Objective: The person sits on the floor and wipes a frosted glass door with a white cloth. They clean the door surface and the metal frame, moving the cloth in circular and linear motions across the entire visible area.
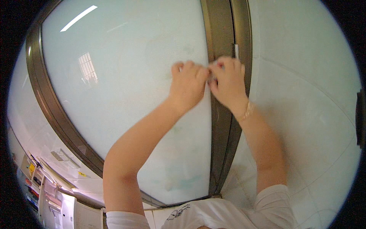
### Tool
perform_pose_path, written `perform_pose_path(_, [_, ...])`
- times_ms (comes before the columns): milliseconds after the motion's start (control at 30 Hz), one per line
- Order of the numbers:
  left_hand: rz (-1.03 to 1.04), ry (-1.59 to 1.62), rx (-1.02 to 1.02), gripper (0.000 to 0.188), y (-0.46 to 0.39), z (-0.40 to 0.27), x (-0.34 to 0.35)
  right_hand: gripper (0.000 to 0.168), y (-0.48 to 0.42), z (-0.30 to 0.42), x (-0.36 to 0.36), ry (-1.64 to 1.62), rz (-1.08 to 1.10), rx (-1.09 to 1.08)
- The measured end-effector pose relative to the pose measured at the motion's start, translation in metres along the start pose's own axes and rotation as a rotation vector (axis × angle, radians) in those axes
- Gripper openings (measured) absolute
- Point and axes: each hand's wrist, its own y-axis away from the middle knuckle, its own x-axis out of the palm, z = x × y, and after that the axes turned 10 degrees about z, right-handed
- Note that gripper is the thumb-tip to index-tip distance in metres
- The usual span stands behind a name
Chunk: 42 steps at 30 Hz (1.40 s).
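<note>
Both arms reach up before a frosted glass door panel [128,71] in a brown metal frame [218,34]. My left hand [190,81] is in front of the glass, its fingers curled, close beside my right hand. My right hand [228,80], with a bracelet [247,111] at the wrist, is over the frame's upright. Something small and partly clear shows between the two hands at the fingertips; blur and the fingers hide what it is. A short metal piece [236,51] sits on the frame just above my right hand.
A pale tiled wall [300,100] stands right of the frame. At the lower left are a wall switch plate [65,158], a yellow sticker [82,174], shelves with various items [33,196] and a white cabinet [68,210]. A dark object [360,118] is at the right rim.
</note>
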Motion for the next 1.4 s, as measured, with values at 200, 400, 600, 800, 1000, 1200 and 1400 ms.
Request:
perform_pose_path(200, [0.224,0.004,0.155,0.019,0.059,-0.028,0.002,0.033,0.062,0.025,0.014,-0.085,0.144,0.018])
perform_pose_path(400, [0.094,-0.239,0.068,0.022,-0.02,0.023,-0.031,0.029,-0.026,0.0,0.012,0.035,-0.106,-0.062])
perform_pose_path(600, [-0.137,-0.258,0.024,0.024,-0.055,0.06,-0.054,0.029,-0.092,-0.005,0.013,-0.013,-0.307,-0.119])
perform_pose_path(800, [0.071,-0.012,0.19,0.019,0.045,0.03,-0.03,0.027,0.02,0.028,0.044,-0.068,-0.019,-0.101])
perform_pose_path(1000, [0.263,-0.109,0.368,0.021,0.131,0.008,-0.033,0.028,0.092,0.056,0.071,-0.159,0.092,-0.4])
perform_pose_path(1200, [0.169,-0.258,0.266,0.026,0.062,0.076,-0.071,0.028,-0.017,0.049,0.053,0.032,0.027,-0.327])
perform_pose_path(1400, [-0.145,-0.225,-0.007,0.025,0.017,0.101,-0.09,0.028,-0.092,0.067,0.043,-0.181,-0.285,-0.158])
